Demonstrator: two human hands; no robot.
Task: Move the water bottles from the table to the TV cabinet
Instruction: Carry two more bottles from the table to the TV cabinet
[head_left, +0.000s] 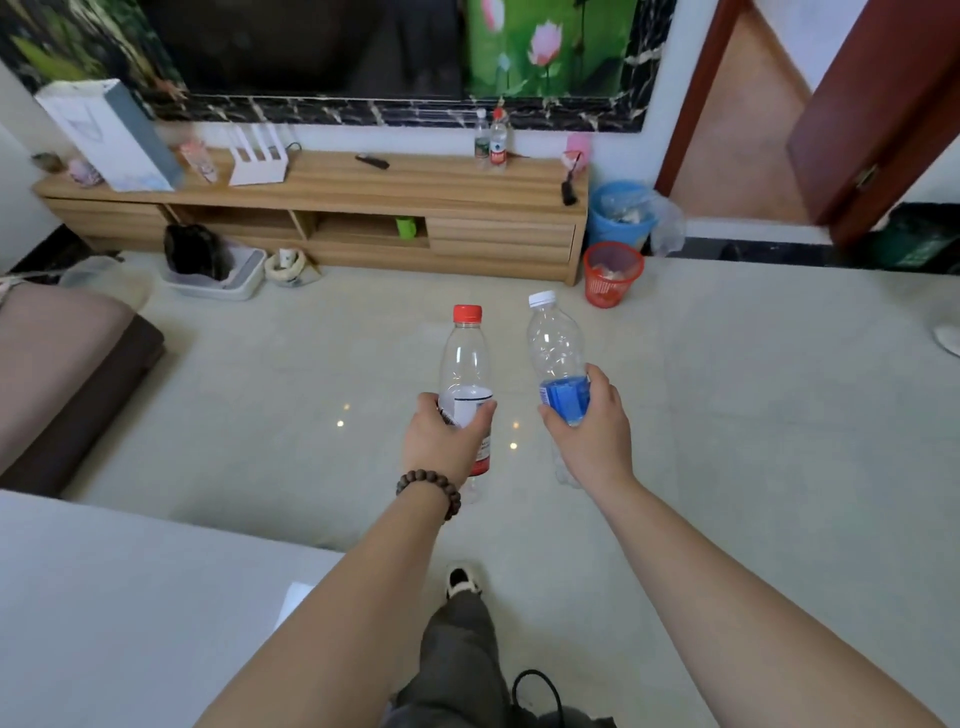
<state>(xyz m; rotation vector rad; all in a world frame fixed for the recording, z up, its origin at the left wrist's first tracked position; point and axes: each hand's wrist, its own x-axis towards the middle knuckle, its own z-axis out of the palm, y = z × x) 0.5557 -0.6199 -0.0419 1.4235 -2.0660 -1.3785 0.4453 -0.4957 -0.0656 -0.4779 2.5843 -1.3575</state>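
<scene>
My left hand (441, 439) grips a clear bottle with a red cap (465, 358) around its label, upright, over the floor. My right hand (592, 431) holds a clear bottle with a white cap and blue label (556, 348), tilted slightly left. Both are held out in front of me at mid-frame. Ahead stands the wooden TV cabinet (415, 182) against the wall. Two more bottles (491, 140) stand side by side on its top, right of centre. The grey table (130, 597) edge lies at my lower left.
On the cabinet sit a white bag (111, 135), a router (258, 156), a remote (372, 161) and a pink item (576, 150). A blue bin (621, 215) and red basket (612, 273) stand at its right end. A sofa (62, 374) lies left, a litter tray (218, 270) by the cabinet, an open door (878, 114) right.
</scene>
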